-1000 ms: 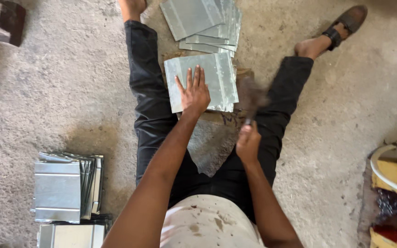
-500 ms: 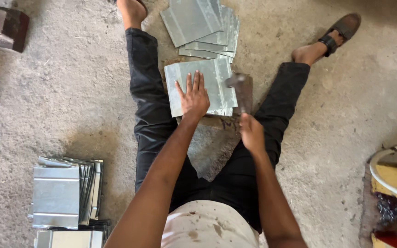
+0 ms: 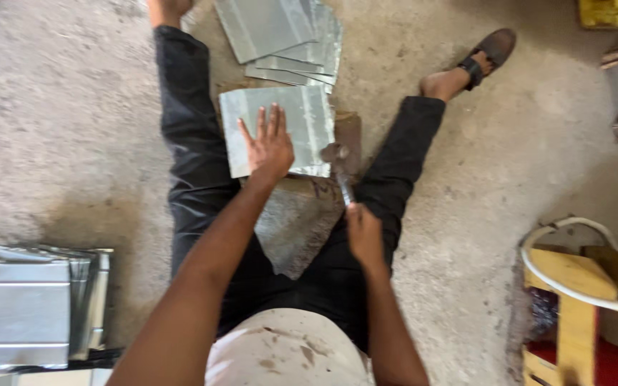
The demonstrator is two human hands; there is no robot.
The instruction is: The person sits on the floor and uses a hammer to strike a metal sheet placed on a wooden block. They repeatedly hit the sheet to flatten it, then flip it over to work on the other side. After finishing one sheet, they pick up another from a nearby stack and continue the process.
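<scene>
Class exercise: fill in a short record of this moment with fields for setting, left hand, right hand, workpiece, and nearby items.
Setting: person seated on a concrete floor, legs spread
Left hand: pressed flat, fingers spread, on the metal sheet
Right hand: gripping a hammer, head at the sheet's near right corner
Workpiece: grey sheet lying on a wooden block between the legs
Nearby items: fanned loose sheets beyond it; folded sheet stack at left; yellow wooden stool at right

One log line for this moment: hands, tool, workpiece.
left hand flat on grey metal sheet | right hand gripping hammer at sheet's right edge | folded sheet stack on floor
</scene>
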